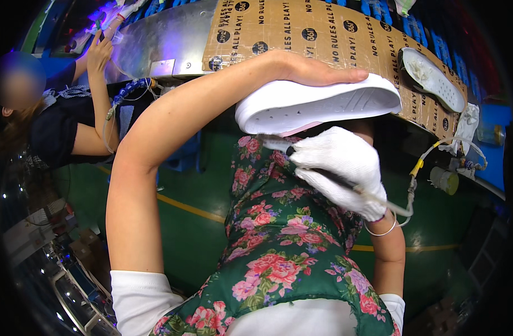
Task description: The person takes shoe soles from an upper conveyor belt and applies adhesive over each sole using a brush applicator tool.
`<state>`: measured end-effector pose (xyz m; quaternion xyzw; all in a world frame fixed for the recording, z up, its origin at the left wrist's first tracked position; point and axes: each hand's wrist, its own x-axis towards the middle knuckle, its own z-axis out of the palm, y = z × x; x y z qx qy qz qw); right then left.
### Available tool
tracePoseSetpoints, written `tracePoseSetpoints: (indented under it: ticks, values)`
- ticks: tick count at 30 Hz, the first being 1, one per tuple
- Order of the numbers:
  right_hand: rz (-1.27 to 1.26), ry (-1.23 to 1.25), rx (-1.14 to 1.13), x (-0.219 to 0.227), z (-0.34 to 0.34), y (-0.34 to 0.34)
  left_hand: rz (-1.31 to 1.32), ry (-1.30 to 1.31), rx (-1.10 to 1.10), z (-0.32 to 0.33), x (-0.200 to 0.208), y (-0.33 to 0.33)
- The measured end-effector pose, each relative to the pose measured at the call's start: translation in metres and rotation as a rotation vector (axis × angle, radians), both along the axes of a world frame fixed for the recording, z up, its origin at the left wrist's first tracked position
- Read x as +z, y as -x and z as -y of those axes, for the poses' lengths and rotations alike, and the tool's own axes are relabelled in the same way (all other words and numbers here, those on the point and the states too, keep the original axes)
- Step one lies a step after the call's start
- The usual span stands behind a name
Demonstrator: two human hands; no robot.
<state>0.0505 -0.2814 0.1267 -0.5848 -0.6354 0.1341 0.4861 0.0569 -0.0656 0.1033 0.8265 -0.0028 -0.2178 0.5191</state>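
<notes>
My bare left hand (pixel 318 71) is closed on a white shoe sole (pixel 318 106), its thumb lying along the upper edge. The sole is tipped on its side, so its hollow inner face with small holes shows, and a pinkish patch sits on its lower edge. Below it, my right hand (pixel 340 168), in a white knit glove, grips a slim brush (pixel 276 144) with dark bristles near the sole's lower edge. Whether the bristles touch the sole I cannot tell. A clear hose (pixel 402 210) runs from behind the gloved hand, past the wrist.
Printed cardboard (pixel 290 33) covers the bench ahead. On its right lies another sole (pixel 433 78) with crumpled white material in it. Further right are a yellow-taped hose joint (pixel 418 167) and a small jar (pixel 446 180). A co-worker's hand (pixel 99 55) is raised at the left, by the metal bench (pixel 155 42).
</notes>
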Motion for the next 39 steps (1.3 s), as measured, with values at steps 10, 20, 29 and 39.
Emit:
tracePoseSetpoints:
  ticks: [10, 20, 29, 39]
  values:
    - [0.085, 0.005, -0.111, -0.002, 0.004, -0.012, 0.010, 0.011, 0.030, -0.002, 0.006, -0.002]
    - [-0.162, 0.010, -0.062, -0.002, 0.000, 0.007, -0.120, 0.101, 0.182, -0.009, 0.016, -0.001]
    - [-0.779, 0.108, -0.126, -0.015, 0.003, 0.010, -0.354, 0.731, 0.449, -0.007, 0.023, 0.015]
    - [-0.841, -0.138, -0.556, -0.010, 0.001, -0.035, -0.037, 1.495, 0.436, 0.013, -0.078, 0.042]
